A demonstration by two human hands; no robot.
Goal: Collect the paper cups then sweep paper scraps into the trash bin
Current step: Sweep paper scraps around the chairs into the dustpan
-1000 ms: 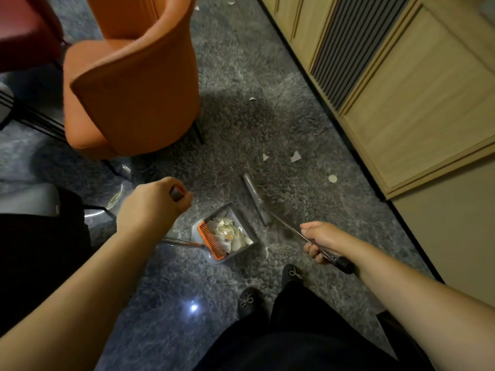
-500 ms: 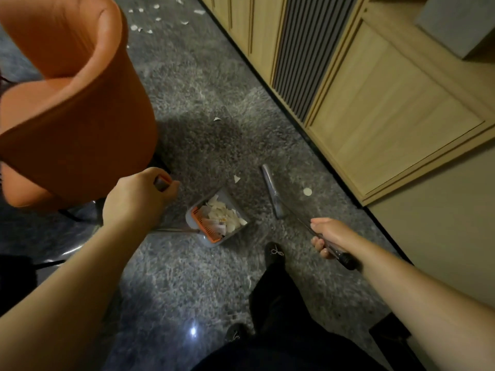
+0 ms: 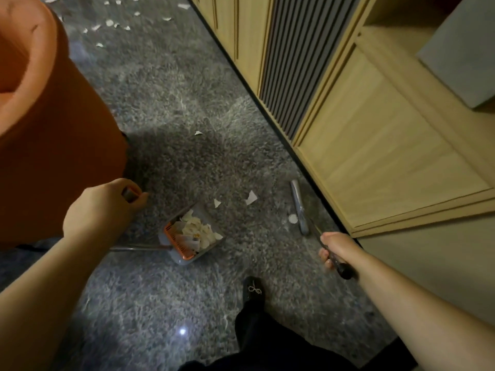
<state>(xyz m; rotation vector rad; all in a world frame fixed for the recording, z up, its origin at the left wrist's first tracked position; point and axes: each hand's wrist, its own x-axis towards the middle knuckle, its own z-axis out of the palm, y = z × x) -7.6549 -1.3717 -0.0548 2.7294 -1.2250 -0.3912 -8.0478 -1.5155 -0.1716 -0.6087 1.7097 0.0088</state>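
Shaggy grey carpet, jagged white paper scraps scattered

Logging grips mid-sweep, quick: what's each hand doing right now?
Left hand: grips the dustpan handle.
Right hand: grips the broom handle.

No text, label, brand, number or sign can be read anywhere, whether on the floor, furniture or tools.
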